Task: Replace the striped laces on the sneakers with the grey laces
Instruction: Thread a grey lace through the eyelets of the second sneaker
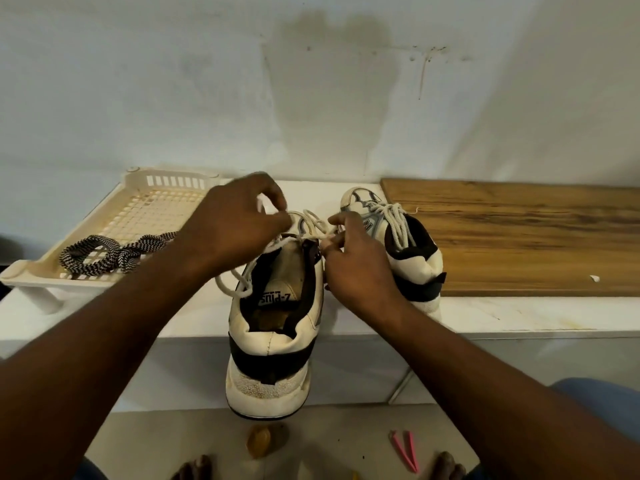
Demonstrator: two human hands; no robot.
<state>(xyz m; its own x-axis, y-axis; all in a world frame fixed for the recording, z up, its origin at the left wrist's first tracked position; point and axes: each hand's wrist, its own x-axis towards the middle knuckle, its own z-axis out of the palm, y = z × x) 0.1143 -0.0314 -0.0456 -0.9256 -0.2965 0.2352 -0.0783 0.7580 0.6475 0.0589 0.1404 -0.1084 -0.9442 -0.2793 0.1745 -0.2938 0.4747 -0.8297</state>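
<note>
LACING STATION: NEAR SNEAKER, BOTH HANDS ON LACE

1. Left hand (pixel 239 220): raised over the toe end of the near sneaker (pixel 277 306). Thumb and forefinger are closed in a narrow pinch on a strand of the grey lace (pixel 227 289). The other fingers are curled above the pinch.

2. Right hand (pixel 356 261): positioned just beside the right edge of the near sneaker, between the two shoes. Its fingers are curled and pinch another strand of the same lace at the eyelet area.

3. Grey lace: pale in colour. It runs between the two hands across the front of the shoe opening. A slack loop hangs off the left side of the near sneaker onto the white ledge (pixel 194 313).

4. Near sneaker: stands heel toward the camera, with the heel overhanging the ledge's front edge. The insole is exposed.

5. Far sneaker (pixel 412 251): stands just right of the right hand, heel toward the camera. A pale lace (pixel 394 220) is threaded through its eyelets.

6. Striped laces (pixel 104 254): black and white, lying in a loose heap in the cream slotted tray (pixel 173 174) at the left of the ledge, well apart from both shoes.

7. Other items: a wooden board (pixel 519 237) lies on the ledge to the right, with the far sneaker at its left edge. Pink tweezers (pixel 405 450) lie on the floor below
</note>
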